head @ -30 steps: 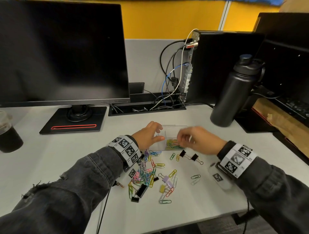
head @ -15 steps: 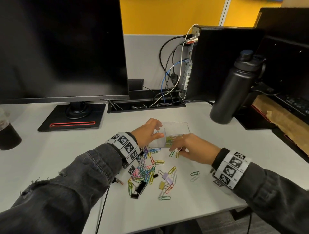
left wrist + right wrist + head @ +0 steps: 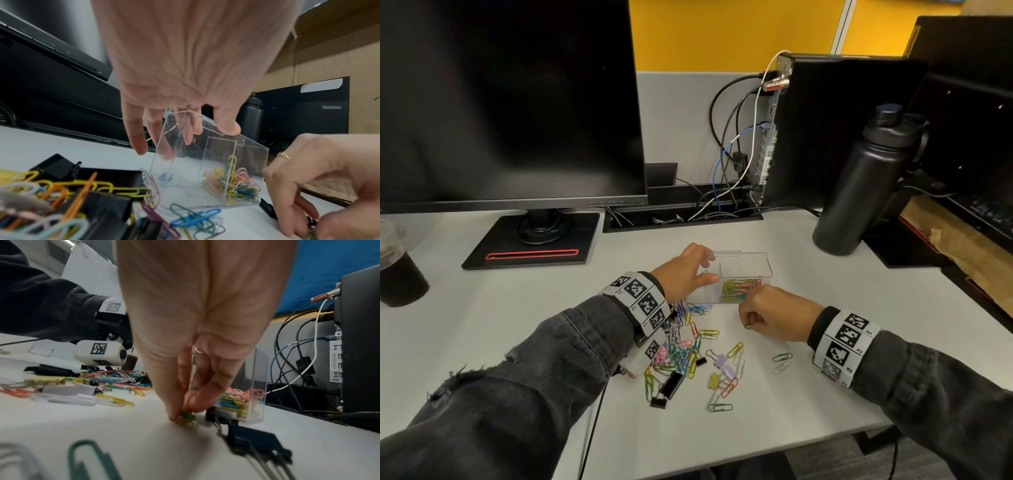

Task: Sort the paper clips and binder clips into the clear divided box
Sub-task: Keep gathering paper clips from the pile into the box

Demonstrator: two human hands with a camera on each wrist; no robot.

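The clear divided box stands on the white desk, and my left hand grips its left end, thumb on the near wall. Its right compartment holds several coloured paper clips, while the left one looks almost bare. Just in front of the box, my right hand pinches small green and yellow paper clips against the desk. Two black binder clips lie right beside that hand. A loose pile of paper clips and black, purple and yellow binder clips lies nearer me.
A black bottle stands at the back right beside a computer tower with cables. A monitor on its stand fills the back left. A cup of dark drink sits far left. The desk's front edge is close.
My right hand came down from over the box to the desk in front of it and closed on paper clips. The left hand stayed on the box.
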